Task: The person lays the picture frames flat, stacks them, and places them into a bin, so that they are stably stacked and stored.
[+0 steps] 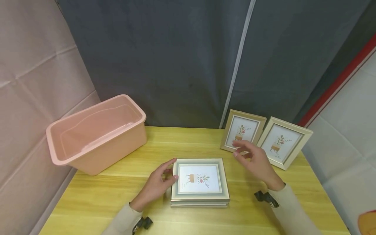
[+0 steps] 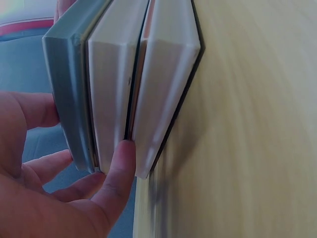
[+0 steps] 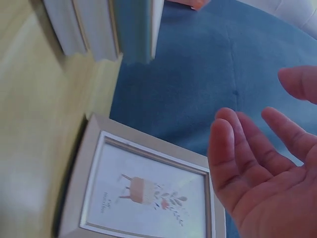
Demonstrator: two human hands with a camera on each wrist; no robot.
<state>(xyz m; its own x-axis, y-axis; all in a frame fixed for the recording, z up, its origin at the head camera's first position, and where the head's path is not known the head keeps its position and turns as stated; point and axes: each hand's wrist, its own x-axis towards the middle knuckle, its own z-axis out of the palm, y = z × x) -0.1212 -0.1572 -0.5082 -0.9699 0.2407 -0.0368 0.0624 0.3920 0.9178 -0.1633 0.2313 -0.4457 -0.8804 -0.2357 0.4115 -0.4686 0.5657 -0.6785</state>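
Note:
A stack of picture frames (image 1: 199, 203) lies flat on the table, the top one silvery blue-green around a print of a plant in an orange pot. My left hand (image 1: 155, 184) is at the stack's left side, thumb over the top frame's edge and fingertips against the side; the left wrist view shows one finger (image 2: 121, 166) touching the lower frames (image 2: 166, 64). My right hand (image 1: 255, 161) hovers with loosely bent fingers and holds nothing. Behind it stand two frames, one tan (image 1: 225, 137) and one cream (image 1: 297, 153), with similar prints.
A pink plastic tub (image 1: 117, 148) stands at the table's back left. Dark curtain (image 1: 164, 65) hangs behind the wooden table (image 1: 97, 202), with pale fabric walls on both sides. A red strip (image 1: 340, 85) edges the right wall.

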